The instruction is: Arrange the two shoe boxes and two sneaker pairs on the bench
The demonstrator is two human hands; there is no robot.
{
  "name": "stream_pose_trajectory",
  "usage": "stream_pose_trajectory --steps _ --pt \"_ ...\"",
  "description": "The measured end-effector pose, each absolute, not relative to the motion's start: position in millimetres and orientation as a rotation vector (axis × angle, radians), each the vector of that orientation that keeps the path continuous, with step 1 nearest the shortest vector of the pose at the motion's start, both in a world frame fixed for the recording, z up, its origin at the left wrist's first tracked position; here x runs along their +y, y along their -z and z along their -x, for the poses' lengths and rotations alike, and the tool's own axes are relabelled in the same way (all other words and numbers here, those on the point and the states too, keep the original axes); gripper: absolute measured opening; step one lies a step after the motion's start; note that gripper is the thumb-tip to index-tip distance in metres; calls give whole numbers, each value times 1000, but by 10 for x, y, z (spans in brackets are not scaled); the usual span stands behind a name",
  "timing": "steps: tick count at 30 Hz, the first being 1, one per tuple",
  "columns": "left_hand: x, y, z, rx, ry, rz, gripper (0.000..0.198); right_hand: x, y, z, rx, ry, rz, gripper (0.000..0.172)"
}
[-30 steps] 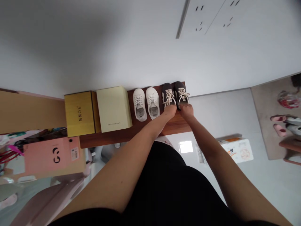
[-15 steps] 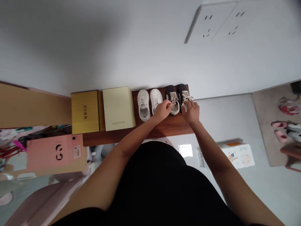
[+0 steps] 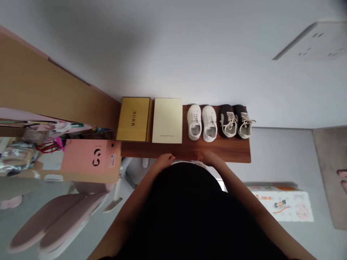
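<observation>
A long wooden surface point(image 3: 217, 152) is seen from above, set against a white wall. Along it, a gold box point(image 3: 133, 119) marked MMOK and a pale yellow box point(image 3: 167, 121) are placed side by side. Beside them stand a pair of white sneakers point(image 3: 202, 122) and then a pair of dark grey sneakers point(image 3: 235, 121) with cream laces, toes to the wall and heels to the front edge. Both pairs are judged to be set in place, with nothing being handled. The left hand point(image 3: 165, 160) and right hand point(image 3: 207, 157) are held well apart at the front edge, empty. Any further handling would call for a hand to be reached forward to the shoes.
</observation>
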State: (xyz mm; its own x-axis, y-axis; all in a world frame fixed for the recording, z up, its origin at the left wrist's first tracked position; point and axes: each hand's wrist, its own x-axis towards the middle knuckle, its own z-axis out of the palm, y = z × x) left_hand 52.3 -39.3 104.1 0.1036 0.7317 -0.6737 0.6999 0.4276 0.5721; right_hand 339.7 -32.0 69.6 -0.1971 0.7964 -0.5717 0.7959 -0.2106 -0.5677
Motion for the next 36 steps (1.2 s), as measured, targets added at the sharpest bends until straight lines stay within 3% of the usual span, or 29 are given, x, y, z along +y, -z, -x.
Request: stream_pose_trajectory --steps 6,11,16,22,27,32,36 --pt "-381 -817 572 1925 -489 -756 10 -406 -549 -2412 -1906 -1571 1970 27" --pt "-214 -663 1208 1681 -902 20 19 -360 -334 -1593 -676 -1807 1861 37" --pt "81 -550 1653 1614 -1081 216 20 -132 -182 -1202 70 -1540 1642 28" --pt "244 -460 1746 1606 -1062 72 18 -8 -154 -1056 113 -1333 1477 34" --pt "215 -665 1691 1611 -1228 -25 13 -32 -417 -920 -1 -1058 1437 47" --pt "32 -1165 1741 1875 -1417 -775 28 -180 -959 -1070 -434 -630 1575 47" --pt "-144 -1325 1694 1954 -1070 -1554 35 -463 -1188 -1183 -1084 -385 1914 41"
